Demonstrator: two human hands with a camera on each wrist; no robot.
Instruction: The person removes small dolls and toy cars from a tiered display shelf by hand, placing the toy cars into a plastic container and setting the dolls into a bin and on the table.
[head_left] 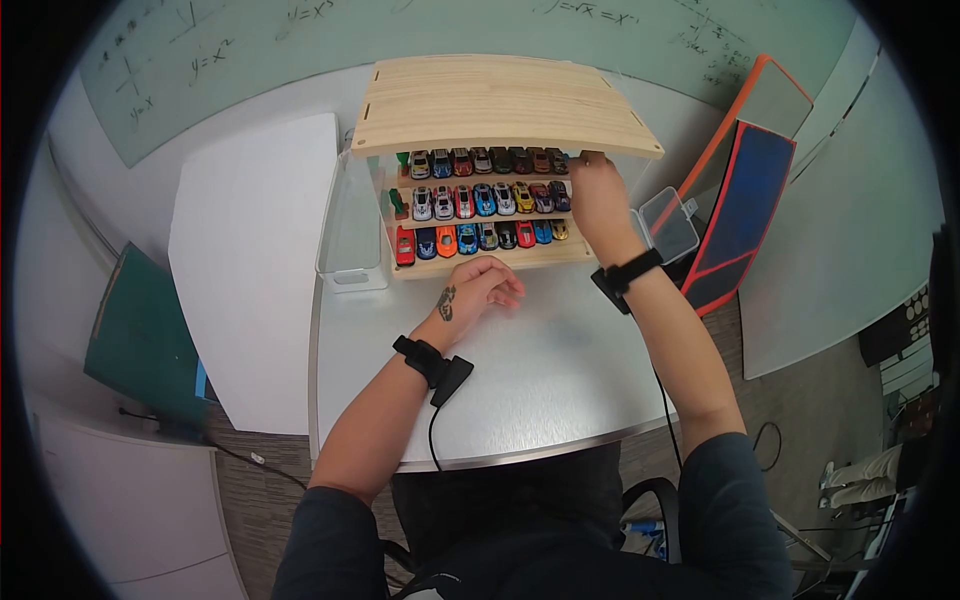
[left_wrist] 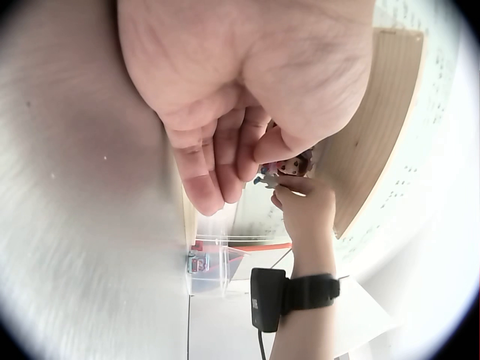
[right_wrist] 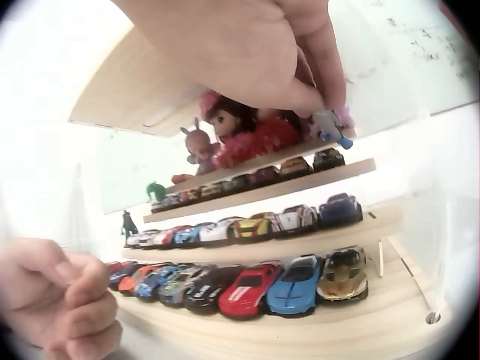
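Note:
My right hand reaches to the right end of the wooden shelf's upper level. In the right wrist view its fingers pinch a small grey and blue figure beside red-dressed dolls. Rows of toy cars stand on the tiers below. My left hand hovers or rests near the shelf's front edge, its fingers loosely bent and holding nothing; contact with the table cannot be told. A green figure stands at the left end of the middle tier.
A clear bin stands left of the shelf. On the right are a small clear box with its lid raised and an orange-edged blue panel. A white board lies to the left, with a written-on board behind.

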